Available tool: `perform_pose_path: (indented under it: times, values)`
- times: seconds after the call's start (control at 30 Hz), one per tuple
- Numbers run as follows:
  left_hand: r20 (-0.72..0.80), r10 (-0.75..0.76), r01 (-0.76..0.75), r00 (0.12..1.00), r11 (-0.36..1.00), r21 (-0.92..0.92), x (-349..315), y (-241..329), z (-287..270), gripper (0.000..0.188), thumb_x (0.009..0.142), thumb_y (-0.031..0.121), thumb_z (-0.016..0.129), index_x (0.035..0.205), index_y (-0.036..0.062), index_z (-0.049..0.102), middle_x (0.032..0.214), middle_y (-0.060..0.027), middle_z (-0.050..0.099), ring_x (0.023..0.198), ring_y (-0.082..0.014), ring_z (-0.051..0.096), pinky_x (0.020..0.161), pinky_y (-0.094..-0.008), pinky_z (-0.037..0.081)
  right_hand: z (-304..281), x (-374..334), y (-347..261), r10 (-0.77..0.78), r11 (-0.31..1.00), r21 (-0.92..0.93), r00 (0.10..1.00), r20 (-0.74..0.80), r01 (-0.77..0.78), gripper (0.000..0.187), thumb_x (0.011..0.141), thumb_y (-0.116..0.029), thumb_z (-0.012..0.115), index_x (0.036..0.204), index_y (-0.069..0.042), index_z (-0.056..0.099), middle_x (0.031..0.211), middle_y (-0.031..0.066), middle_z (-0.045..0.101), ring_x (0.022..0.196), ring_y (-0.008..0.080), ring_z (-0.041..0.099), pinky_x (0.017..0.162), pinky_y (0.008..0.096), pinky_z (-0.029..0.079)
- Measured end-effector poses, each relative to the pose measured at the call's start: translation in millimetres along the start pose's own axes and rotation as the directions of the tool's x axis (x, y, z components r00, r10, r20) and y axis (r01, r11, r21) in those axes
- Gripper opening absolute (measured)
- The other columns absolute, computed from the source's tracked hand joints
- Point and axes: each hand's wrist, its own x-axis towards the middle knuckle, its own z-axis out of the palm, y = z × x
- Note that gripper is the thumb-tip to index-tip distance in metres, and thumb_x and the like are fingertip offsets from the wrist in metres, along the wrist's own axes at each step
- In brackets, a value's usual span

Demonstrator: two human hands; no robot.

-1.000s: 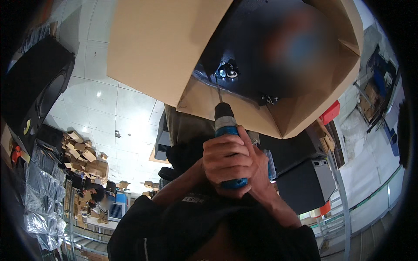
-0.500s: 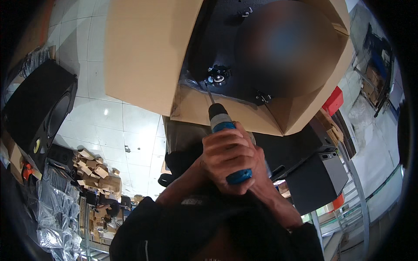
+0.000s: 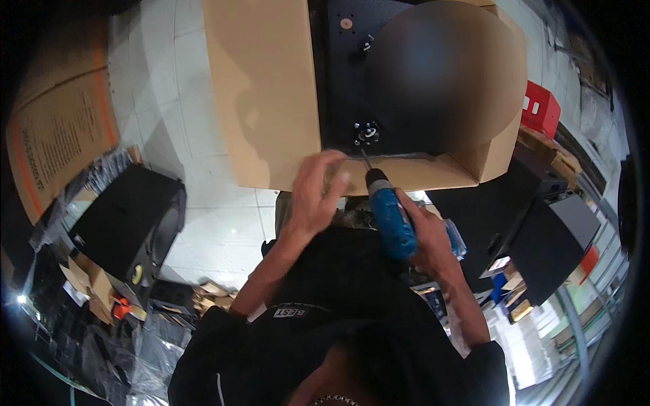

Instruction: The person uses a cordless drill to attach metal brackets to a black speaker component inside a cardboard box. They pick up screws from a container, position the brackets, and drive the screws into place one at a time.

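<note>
My right hand [image 3: 426, 233] is wrapped round the grip of a blue cordless drill [image 3: 393, 223], whose long thin bit points up and away toward the box. Open and empty, my left hand [image 3: 315, 189] hovers left of the drill at the near edge of the cardboard box [image 3: 271, 122], with its fingers apart. Inside the open box lies a black cabinet [image 3: 345, 74]. A shiny metal fitting [image 3: 367, 133] with screws sits on its surface, just beyond the bit tip. A large blurred patch hides much of the cabinet's right side.
A black speaker [image 3: 128, 223] stands on the tiled floor at the left, near crumpled clear plastic wrap [image 3: 149, 352]. To the right are more black cabinets [image 3: 487, 210] and a red holder [image 3: 540, 108]. A printed carton [image 3: 64, 128] leans at the far left.
My left hand has let go of the drill and moved left, its fingers opening. The drill has shifted right and tilted in my right hand. My view has also shifted.
</note>
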Motion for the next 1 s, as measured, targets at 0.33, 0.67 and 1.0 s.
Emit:
perform_pose_path:
  times: [0.33, 0.67, 1.0]
  values:
    - [0.185, -0.165, 0.108, 0.969, 0.953, 0.283, 32, -101, -27, 0.115, 0.075, 0.037, 0.076, 0.150, -0.0038, -0.001, 0.151, -0.0319, 0.014, 0.141, -0.0428, 0.024, 0.116, -0.0432, 0.026, 62, -79, -46, 0.303, 0.371, 0.882, 0.860, -0.411, 0.292, 0.050, 0.079, -0.018, 0.077, 0.122, -0.004, 0.056, 0.089, 0.0045, 0.064, 0.077, 0.0138, 0.062, 0.070, 0.0289, 0.051]
    - [0.449, 0.103, -0.204, 0.888, 0.962, 0.183, -25, -16, -67, 0.073, 0.085, 0.046, 0.068, 0.136, -0.0017, 0.046, 0.143, -0.0207, 0.043, 0.129, -0.0310, 0.047, 0.105, -0.0421, 0.040, 135, -123, -90, 0.265, -0.243, 0.642, 0.686, -0.677, 0.727, 0.037, 0.076, -0.023, 0.073, 0.099, 0.001, 0.057, 0.069, 0.0049, 0.054, 0.054, 0.0129, 0.051, 0.056, 0.0286, 0.045]
    - [0.939, 0.344, 0.137, -0.002, 0.930, -0.340, -139, 62, -53, 0.086, 0.082, 0.065, 0.059, 0.126, -0.0091, 0.054, 0.127, -0.0233, 0.056, 0.116, -0.0322, 0.057, 0.096, -0.0433, 0.047, 239, -178, -127, 0.552, -0.521, 0.007, 0.343, -0.760, 0.853, 0.043, 0.080, -0.018, 0.069, 0.114, 0.004, 0.052, 0.085, 0.0080, 0.057, 0.058, 0.0115, 0.050, 0.057, 0.0306, 0.046]
